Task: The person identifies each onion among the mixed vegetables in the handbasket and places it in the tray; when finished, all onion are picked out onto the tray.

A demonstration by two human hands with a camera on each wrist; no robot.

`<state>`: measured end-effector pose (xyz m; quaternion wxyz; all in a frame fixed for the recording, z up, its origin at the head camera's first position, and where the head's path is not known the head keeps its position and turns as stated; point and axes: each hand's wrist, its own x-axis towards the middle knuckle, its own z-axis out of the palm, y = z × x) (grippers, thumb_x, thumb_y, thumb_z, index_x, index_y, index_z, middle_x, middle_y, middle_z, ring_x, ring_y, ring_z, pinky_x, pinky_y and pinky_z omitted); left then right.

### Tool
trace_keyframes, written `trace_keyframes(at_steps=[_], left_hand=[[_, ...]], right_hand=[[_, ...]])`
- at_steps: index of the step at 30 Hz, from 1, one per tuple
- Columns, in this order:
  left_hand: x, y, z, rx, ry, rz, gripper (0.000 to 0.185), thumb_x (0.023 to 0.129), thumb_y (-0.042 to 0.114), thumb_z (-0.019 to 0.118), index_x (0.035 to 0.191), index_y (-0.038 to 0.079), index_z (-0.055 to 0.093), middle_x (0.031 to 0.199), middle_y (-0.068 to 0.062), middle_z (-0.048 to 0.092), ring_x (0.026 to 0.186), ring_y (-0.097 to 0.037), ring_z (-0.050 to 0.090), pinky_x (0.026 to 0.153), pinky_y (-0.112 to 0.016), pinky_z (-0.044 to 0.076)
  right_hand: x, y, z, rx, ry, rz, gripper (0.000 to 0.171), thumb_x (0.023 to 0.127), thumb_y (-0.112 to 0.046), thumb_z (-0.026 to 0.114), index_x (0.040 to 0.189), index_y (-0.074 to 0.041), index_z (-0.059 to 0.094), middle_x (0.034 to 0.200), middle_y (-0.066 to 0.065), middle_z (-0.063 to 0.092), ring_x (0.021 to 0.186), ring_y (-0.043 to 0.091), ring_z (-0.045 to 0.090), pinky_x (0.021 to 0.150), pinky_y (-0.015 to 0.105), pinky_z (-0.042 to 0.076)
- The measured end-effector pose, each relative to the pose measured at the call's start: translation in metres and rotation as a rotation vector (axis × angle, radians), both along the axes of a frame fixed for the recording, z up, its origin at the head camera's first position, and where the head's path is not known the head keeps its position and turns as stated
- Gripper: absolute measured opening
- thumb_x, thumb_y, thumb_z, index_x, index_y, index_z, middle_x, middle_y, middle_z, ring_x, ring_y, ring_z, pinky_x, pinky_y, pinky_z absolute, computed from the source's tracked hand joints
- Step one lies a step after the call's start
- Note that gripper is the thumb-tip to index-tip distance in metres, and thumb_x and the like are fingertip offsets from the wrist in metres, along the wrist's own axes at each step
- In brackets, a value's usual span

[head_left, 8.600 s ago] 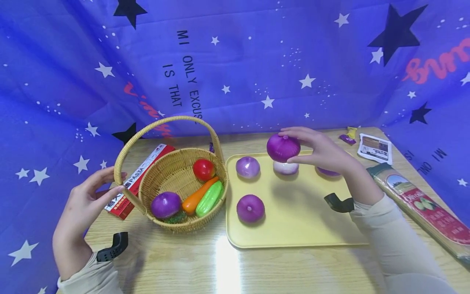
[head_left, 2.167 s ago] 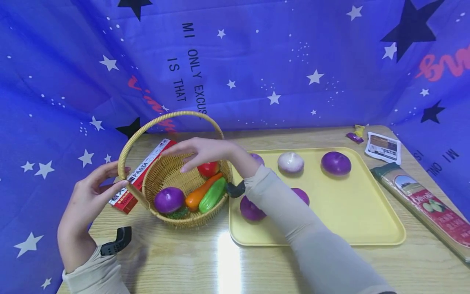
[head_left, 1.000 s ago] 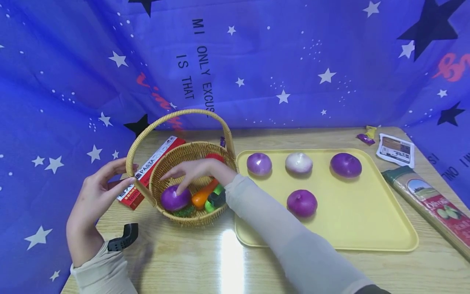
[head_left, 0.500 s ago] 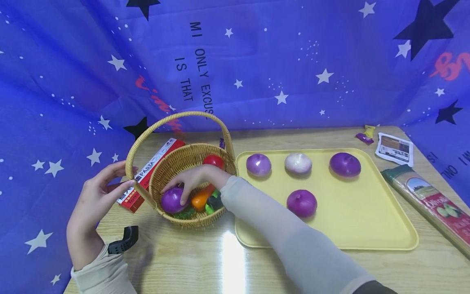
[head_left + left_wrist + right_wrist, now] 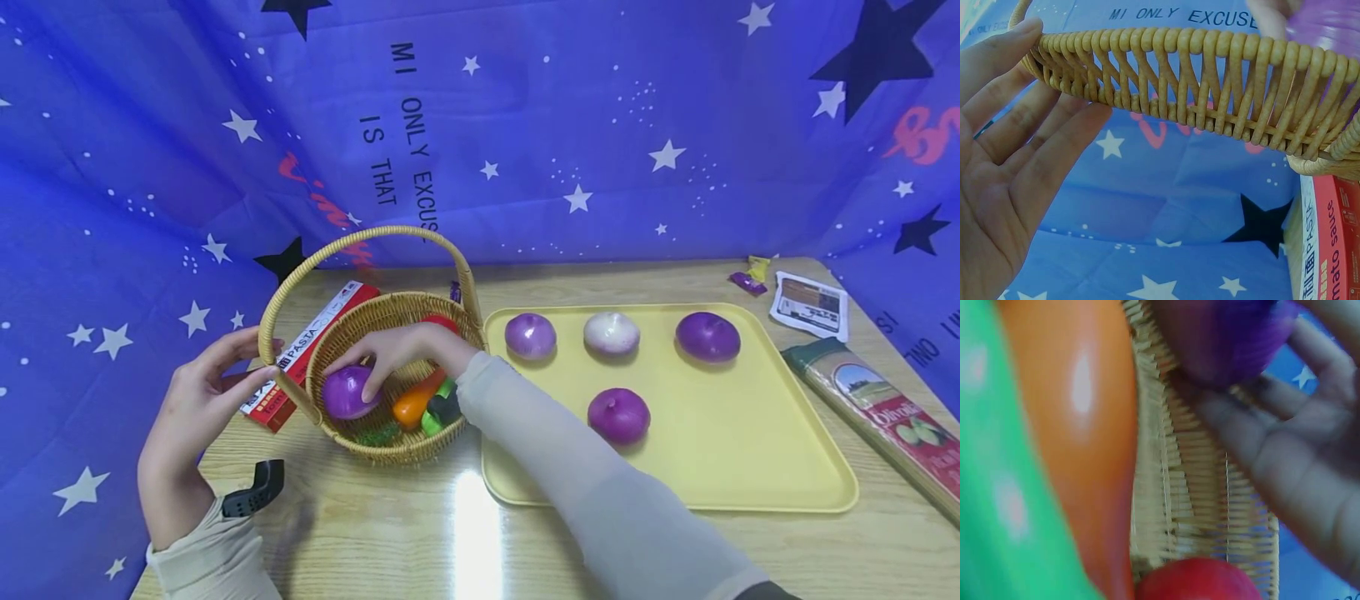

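Head view shows the right hand point(image 5: 401, 354) reaching into the wicker basket point(image 5: 390, 446), its grip curled round a purple onion point(image 5: 347, 393) beside the orange carrot point(image 5: 417, 402). The left hand point(image 5: 197, 408) steadies the basket's handle point(image 5: 272, 321) with straight, spread fingers point(image 5: 1054, 150). Four more onions lie on the yellow tray point(image 5: 750, 450) on the counter point(image 5: 465, 542).
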<state>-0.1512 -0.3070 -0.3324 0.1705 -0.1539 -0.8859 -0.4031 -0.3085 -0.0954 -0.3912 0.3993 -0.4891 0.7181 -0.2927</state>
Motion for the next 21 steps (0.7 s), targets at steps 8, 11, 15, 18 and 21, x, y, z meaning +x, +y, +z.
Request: trace_keyframes(at_steps=[8,11,15,18,21], left_hand=[[0.0,0.001,0.001,0.003,-0.005,0.006,0.042,0.084,-0.001,0.066,0.124,0.007,0.058,0.108,0.029,0.06,0.099,0.012,0.058,0.076,-0.003,0.049],[0.001,0.001,0.001,0.008,-0.007,0.007,0.041,0.084,-0.002,0.066,0.124,0.007,0.058,0.107,0.029,0.061,0.098,0.012,0.058,0.075,-0.003,0.049],[0.002,0.002,0.001,0.011,-0.002,0.004,0.041,0.083,-0.002,0.066,0.123,0.006,0.058,0.107,0.029,0.061,0.098,0.011,0.058,0.075,-0.003,0.05],[0.002,0.002,0.001,0.011,0.003,0.0,0.041,0.083,-0.003,0.066,0.123,0.006,0.059,0.107,0.029,0.061,0.098,0.012,0.058,0.075,-0.003,0.05],[0.001,0.002,0.001,0.009,0.007,-0.003,0.041,0.083,-0.003,0.067,0.123,0.005,0.059,0.107,0.029,0.061,0.098,0.012,0.058,0.075,-0.003,0.05]], right_hand=[[-0.006,0.008,0.013,-0.041,0.008,-0.037,0.069,0.081,-0.023,0.074,0.142,-0.026,0.042,0.141,0.001,0.048,0.117,0.013,0.053,0.095,0.02,0.048],[-0.007,0.01,0.016,-0.058,-0.018,-0.048,0.07,0.08,-0.023,0.075,0.142,-0.026,0.042,0.141,0.001,0.047,0.117,0.013,0.053,0.096,0.02,0.048],[-0.009,0.016,0.021,-0.074,-0.014,-0.059,0.07,0.081,-0.023,0.074,0.143,-0.025,0.042,0.141,0.002,0.047,0.118,0.014,0.052,0.097,0.021,0.048],[-0.01,0.021,0.026,-0.088,0.011,-0.059,0.069,0.082,-0.023,0.074,0.143,-0.025,0.041,0.139,0.002,0.048,0.12,0.015,0.051,0.098,0.021,0.048],[-0.012,0.029,0.031,-0.099,0.034,-0.058,0.069,0.082,-0.025,0.073,0.143,-0.025,0.041,0.139,0.001,0.048,0.121,0.015,0.05,0.098,0.021,0.047]])
